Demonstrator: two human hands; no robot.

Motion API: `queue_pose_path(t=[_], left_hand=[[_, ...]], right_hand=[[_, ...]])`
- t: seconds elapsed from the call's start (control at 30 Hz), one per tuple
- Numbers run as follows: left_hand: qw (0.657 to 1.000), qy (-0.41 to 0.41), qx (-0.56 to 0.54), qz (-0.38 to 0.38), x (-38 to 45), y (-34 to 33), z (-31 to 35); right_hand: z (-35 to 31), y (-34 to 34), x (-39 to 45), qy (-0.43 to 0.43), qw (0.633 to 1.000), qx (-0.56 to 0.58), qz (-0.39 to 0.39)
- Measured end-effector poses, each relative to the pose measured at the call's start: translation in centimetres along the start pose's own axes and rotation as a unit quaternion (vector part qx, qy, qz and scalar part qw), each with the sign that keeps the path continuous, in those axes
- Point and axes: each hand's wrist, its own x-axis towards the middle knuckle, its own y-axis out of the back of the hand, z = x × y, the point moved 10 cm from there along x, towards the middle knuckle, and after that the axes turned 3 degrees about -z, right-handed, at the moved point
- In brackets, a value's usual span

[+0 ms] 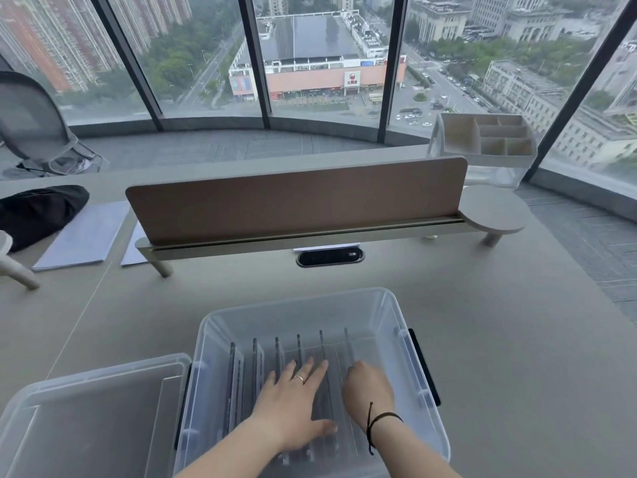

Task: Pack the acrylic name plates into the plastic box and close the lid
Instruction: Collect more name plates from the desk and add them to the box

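A clear plastic box (389, 315) stands open on the desk in front of me. Several acrylic name plates (253, 360) stand on edge in a row inside it, running front to back. My left hand (293, 405) lies flat with fingers spread on top of the middle plates. My right hand (367, 391) is inside the box beside it, fingers curled around the rightmost plate (349, 346). The clear lid (93, 408) lies flat on the desk, touching the box's left side.
A brown desk divider (296, 198) on a raised shelf crosses the desk behind the box, with a round stand (493, 210) at its right end. Papers (82, 236) and a black bag (38, 212) lie at far left. A white organiser (489, 136) sits by the window.
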Motion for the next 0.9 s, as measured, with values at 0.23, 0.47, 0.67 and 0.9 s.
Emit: queue_pose_path(t=[0.23,0.47,0.67,0.9], left_hand=[[1.000,0.002,-0.002,0.004,0.2,-0.1,0.1],[1.000,0.006,-0.005,0.005,0.5,0.0,0.0],[0.998,-0.013,-0.043,0.049,-1.1,1.9,0.1],[0.917,0.038,-0.263,0.298,-8.4,7.7,-9.2]], right_hand=[[-0.8,-0.8,0.7,0.026,1.000,-0.011,-0.007],[-1.1,-1.1,1.0,0.042,0.999,-0.009,-0.008],[-1.4,-1.2,0.5,0.043,0.998,-0.025,-0.026],[-7.6,4.8,-3.2,0.139,0.975,0.057,0.161]])
